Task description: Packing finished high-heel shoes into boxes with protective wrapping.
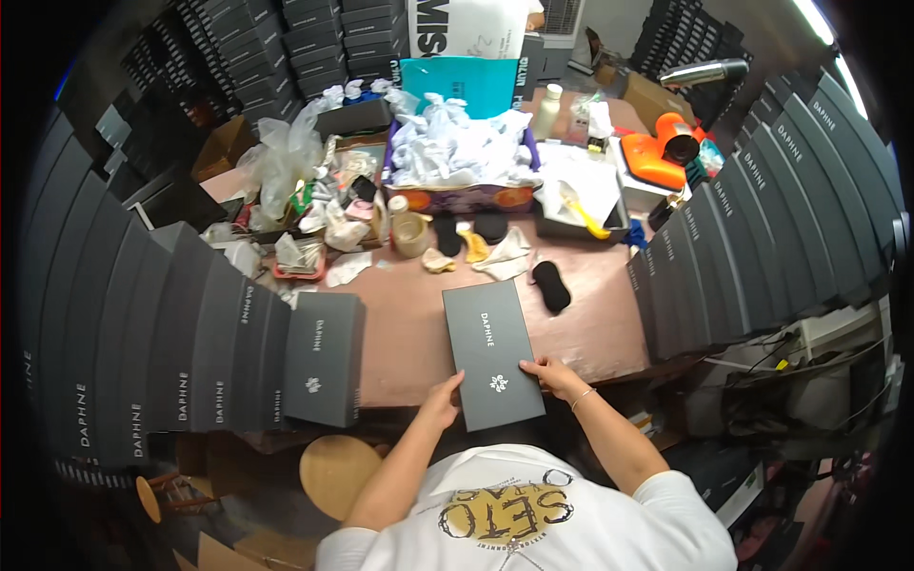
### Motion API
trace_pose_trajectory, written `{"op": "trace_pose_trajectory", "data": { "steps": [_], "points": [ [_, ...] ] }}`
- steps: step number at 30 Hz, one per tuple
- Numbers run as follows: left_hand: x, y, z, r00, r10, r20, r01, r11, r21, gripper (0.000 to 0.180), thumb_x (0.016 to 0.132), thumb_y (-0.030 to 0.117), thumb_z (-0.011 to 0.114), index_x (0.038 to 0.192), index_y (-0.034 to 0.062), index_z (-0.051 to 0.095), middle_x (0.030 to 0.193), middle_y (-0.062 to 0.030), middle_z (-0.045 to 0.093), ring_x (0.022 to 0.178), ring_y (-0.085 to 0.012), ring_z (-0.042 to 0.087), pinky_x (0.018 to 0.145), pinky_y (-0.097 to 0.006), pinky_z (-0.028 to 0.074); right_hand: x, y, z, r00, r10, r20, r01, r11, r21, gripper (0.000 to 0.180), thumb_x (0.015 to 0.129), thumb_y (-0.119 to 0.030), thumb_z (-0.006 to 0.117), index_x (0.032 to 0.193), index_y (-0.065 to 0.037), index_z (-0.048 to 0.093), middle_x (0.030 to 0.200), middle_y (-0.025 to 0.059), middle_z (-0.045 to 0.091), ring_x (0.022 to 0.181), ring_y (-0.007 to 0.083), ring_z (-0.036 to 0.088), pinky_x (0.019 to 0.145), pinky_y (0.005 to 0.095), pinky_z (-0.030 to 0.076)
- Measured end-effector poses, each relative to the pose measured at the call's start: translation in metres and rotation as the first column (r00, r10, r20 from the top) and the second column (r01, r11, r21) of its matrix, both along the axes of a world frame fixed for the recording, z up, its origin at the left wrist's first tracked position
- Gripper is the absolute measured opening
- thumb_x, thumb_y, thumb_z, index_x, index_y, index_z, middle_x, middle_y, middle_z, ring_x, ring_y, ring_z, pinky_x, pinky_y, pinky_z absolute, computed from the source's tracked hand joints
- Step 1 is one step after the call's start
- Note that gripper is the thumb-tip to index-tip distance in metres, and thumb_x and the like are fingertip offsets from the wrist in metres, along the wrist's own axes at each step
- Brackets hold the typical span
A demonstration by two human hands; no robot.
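A dark grey lidded shoebox (490, 347) is held between my two hands at the near edge of the pinkish table. My left hand (443, 400) grips its left side, thumb along the edge. On the opposite side my right hand (558, 377) holds it with the thumb on the lid; the fingers underneath are hidden. Pale lettering and a small flower mark show on the lid. Just beyond the box's right corner lies a black oval pad (551, 287). Another grey shoebox (322, 357) rests to the left, beside a leaning row of similar boxes.
Stacked grey shoeboxes (752, 219) rise on the right, more on the left (171, 333). At the back, a purple box (457, 198) holds crumpled white paper. An orange tool (657, 157), a jar (410, 234), cloths (505, 255) and a tray (581, 228) surround it. A round stool (340, 473) stands below left.
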State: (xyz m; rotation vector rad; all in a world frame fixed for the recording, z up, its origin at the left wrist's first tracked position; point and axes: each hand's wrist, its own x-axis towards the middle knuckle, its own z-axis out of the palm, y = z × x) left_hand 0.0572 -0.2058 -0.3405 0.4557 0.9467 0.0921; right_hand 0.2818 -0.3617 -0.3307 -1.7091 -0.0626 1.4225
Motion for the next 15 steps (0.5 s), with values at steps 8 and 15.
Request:
{"op": "trace_pose_trajectory", "data": {
  "steps": [8,15],
  "points": [
    [0.052,0.008,0.084,0.992,0.078,0.100,-0.099,0.966,0.238,0.049,0.083,0.036,0.068,0.120,0.0072,0.054,0.105,-0.0071,0.061,0.099,-0.0202,0.057,0.088,-0.037,0.046,0.029,-0.009,0.052,0.950,-0.039,-0.309,0.170,0.895,0.412,0.049,0.091,-0.046,0.056,0.119,-0.006,0.057,0.112,0.0074,0.060,0.100,0.0188,0.056,0.088,0.0360,0.045],
    [-0.016,0.060,0.245,0.971,-0.080,-0.228,0.240,0.252,0.937,0.016,0.087,0.013,0.064,0.092,0.0024,0.053,0.083,0.0001,0.060,0.073,-0.0077,0.057,0.067,-0.028,0.048,0.011,-0.002,0.066,0.708,-0.031,0.705,-0.238,0.930,0.280,0.024,0.084,-0.017,0.066,0.099,0.001,0.063,0.092,0.0162,0.062,0.082,0.0256,0.062,0.071,0.0353,0.049]
  ]
}}
